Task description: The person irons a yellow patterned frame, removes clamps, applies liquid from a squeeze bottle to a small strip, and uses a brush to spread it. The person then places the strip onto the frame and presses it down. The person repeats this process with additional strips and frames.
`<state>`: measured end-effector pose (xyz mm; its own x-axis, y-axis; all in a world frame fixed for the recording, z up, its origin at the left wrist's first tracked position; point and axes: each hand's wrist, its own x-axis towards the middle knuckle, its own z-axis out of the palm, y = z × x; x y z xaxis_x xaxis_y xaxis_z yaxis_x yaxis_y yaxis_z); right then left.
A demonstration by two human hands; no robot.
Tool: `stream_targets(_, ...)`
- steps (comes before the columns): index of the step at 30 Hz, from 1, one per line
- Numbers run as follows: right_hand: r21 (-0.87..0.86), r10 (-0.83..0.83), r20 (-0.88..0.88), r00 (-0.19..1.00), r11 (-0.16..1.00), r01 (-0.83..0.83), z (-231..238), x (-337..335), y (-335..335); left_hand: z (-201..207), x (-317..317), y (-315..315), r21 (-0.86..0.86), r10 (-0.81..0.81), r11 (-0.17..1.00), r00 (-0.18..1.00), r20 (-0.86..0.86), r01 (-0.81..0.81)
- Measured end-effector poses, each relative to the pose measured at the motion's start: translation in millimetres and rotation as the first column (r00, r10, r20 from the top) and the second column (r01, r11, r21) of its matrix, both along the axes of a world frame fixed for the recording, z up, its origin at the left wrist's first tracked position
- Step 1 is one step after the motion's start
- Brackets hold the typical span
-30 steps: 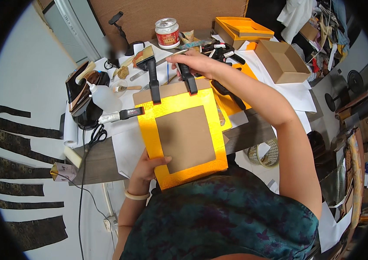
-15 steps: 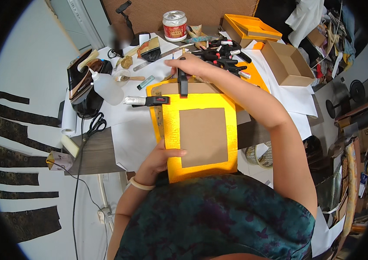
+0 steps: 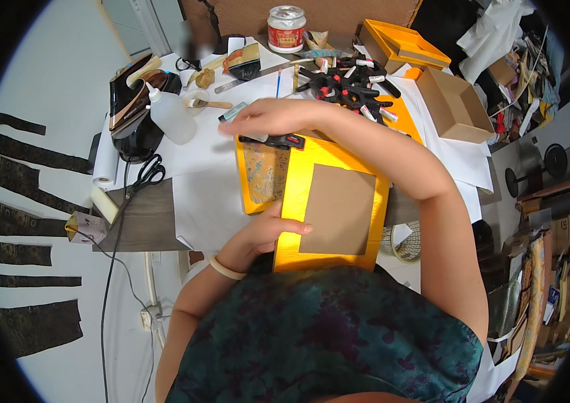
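A flat yellow-bordered board [image 3: 295, 195] with a brown rectangle in its middle stands tilted in front of my body. My left hand [image 3: 268, 232] holds it by its lower left edge, with the thumb over the front. Behind it on the left shows a second yellow-edged piece with a floral-patterned face [image 3: 263, 176]. A black spring clamp [image 3: 288, 142] sits at the board's upper left corner. My right hand [image 3: 268, 117] closes over the clamp's handles, which it partly hides. My right forearm covers part of the board's top edge.
A pile of black spring clamps [image 3: 348, 84] lies beyond my right arm. At left are an iron [image 3: 134, 114], a white squeeze bottle [image 3: 172, 117] and black scissors [image 3: 147, 173]. A brush [image 3: 209, 104], a jar [image 3: 286, 30] and open boxes [image 3: 453, 104] stand farther back.
My right hand has moved from the board's top edge to the left-corner clamp. The clamp on the top edge no longer shows. The board has shifted right, uncovering more of the floral piece.
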<state>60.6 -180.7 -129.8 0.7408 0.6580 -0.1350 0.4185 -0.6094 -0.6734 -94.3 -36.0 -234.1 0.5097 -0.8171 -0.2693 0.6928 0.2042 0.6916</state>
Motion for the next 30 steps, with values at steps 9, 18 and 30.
stream_targets(9,0.075,-0.387,0.677,0.626,0.882,0.465,6,74,-58,-2,-2,-2,0.026,0.017,1.0,1.0,0.027,-0.017)
stream_targets(18,0.036,-0.579,0.492,0.65,0.76,0.649,-11,1,-140,5,4,18,-0.079,0.297,0.953,0.954,0.039,-0.293)
stream_targets(30,0.568,-0.791,-0.377,0.482,0.214,0.795,-25,-115,-218,20,68,41,0.047,0.465,0.878,0.872,0.153,-0.476)
